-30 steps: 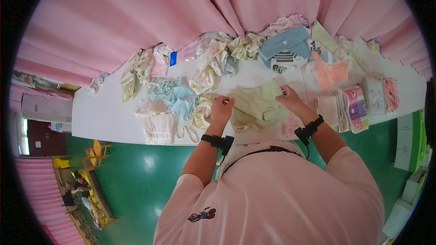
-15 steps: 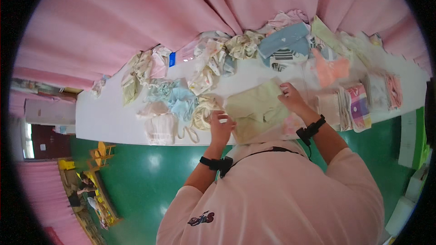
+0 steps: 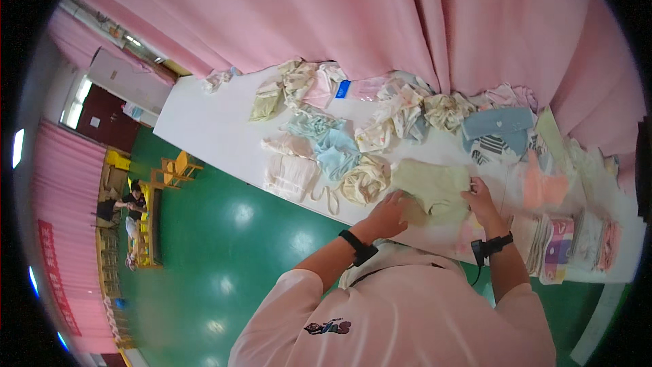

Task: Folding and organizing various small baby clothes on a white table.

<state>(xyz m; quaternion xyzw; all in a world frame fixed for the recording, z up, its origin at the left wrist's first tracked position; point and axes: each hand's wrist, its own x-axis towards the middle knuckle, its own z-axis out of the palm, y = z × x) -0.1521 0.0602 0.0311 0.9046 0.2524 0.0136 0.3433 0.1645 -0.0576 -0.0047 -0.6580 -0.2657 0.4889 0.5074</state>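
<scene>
A small pale green cloth garment (image 3: 435, 187) lies on the white table in front of me, slightly rumpled, its near part bunched. My left hand (image 3: 387, 217) is at its near left corner, fingers curled against the cloth. At the right edge, my right hand (image 3: 481, 202) pinches the fabric between thumb and fingers. Left of the garment sits a crumpled cream cloth (image 3: 363, 181) with a loose strap. Beside that are light blue clothes (image 3: 336, 153) and a folded whitish piece (image 3: 291, 178).
Crumpled clothes (image 3: 448, 110) line the table's back, below pink curtains (image 3: 326, 13). A blue-grey garment (image 3: 499, 126) and an orange one (image 3: 543, 183) lie to the right, near folded stacks (image 3: 558, 248). On the far left, a person (image 3: 133, 198) is near wooden chairs (image 3: 178, 168).
The view has swung left, showing more table and floor. My right hand has moved from the garment's far corner down its right edge. The left hand has closed in on the near left corner.
</scene>
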